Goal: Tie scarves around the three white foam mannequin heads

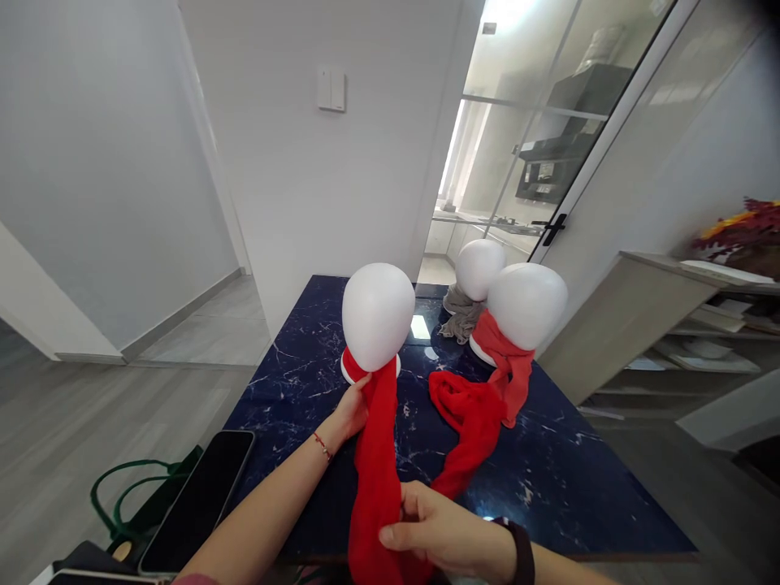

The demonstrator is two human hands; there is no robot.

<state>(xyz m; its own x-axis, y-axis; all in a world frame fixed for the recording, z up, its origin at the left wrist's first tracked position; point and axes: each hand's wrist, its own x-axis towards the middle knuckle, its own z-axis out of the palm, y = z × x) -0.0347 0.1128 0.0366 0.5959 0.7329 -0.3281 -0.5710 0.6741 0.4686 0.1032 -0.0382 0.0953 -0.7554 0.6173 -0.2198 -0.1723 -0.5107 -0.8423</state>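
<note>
A white foam mannequin head (378,313) stands on the dark blue marble table (548,479), with a red scarf (374,455) hanging from its neck toward me. My left hand (352,410) is closed on the scarf just below the neck. Near the table's front edge my right hand (435,528) pinches the lower part of the same scarf. A second white head (527,305) to the right wears another red scarf (481,402) that trails across the table. A third head (479,268) behind it has a grey scarf (460,315).
A black phone (198,500) lies at the table's left front corner, beside a green-handled bag (143,496). On the right stands a low shelf unit (688,325). A white wall and a glass door (542,162) rise behind the table.
</note>
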